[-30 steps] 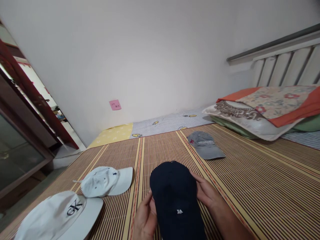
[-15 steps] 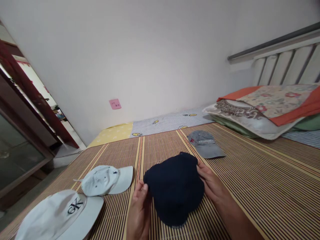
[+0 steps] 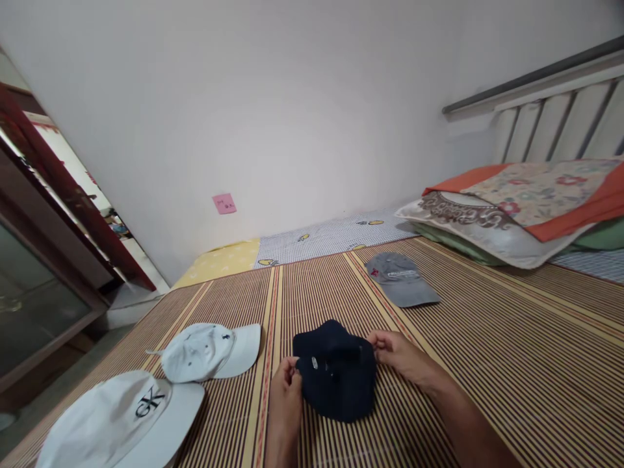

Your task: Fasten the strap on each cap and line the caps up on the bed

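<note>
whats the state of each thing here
navy cap: held, buckle showing
left hand: gripping its left edge
right hand: gripping its right edge
gray cap: on mat
white CK cap: on mat
other white cap: on mat
white pillow: partly under floral cloth
pink note: stuck on wall
red door: seems open

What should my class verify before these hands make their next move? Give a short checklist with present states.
1. Left hand at the dark cap: ok, at its left edge.
2. Right hand at the dark cap: ok, at its right edge.
3. Dark cap apart from the CK cap: ok, striped mat between.
4. Grey cap apart from both hands: ok.
5. Firmness of grip: cannot tell.
</note>
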Demonstrator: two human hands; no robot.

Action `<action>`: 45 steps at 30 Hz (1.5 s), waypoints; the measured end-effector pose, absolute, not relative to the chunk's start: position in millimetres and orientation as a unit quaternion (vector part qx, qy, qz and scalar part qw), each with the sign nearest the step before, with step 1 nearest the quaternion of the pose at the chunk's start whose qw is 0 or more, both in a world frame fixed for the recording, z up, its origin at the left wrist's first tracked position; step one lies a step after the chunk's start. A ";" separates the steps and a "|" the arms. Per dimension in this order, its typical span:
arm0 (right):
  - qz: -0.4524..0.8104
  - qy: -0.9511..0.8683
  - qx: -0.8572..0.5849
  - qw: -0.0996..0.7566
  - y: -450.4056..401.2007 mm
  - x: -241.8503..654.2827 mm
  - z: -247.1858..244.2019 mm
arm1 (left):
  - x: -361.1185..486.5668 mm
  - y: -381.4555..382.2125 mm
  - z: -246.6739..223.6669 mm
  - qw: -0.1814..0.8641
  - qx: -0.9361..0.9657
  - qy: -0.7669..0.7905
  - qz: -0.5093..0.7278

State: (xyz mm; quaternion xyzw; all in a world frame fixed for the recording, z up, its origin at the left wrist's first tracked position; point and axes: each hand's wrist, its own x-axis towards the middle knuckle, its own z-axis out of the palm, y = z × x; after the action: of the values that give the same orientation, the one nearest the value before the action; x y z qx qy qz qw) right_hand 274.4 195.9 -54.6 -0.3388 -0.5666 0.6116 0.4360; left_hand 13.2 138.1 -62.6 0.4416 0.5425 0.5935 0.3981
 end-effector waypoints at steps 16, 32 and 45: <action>0.500 -0.714 -0.410 0.267 176.8 273.3 -25.9 | 10.9 119.0 -50.5 0.348 0.606 0.637 0.326; 0.611 -0.657 -0.288 0.335 162.5 274.9 0.2 | -3.9 113.9 -36.9 0.445 0.576 0.533 0.431; 0.604 -0.560 -0.285 0.491 161.4 281.5 4.0 | 15.4 102.2 -8.5 0.463 0.566 0.508 0.456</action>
State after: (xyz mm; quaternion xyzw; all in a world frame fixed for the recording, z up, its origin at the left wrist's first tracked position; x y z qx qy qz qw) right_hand 281.5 161.4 4.0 -0.2849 -0.5596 0.6040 0.4908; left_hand 15.4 102.2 -8.5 0.5657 0.5082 0.4557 0.4627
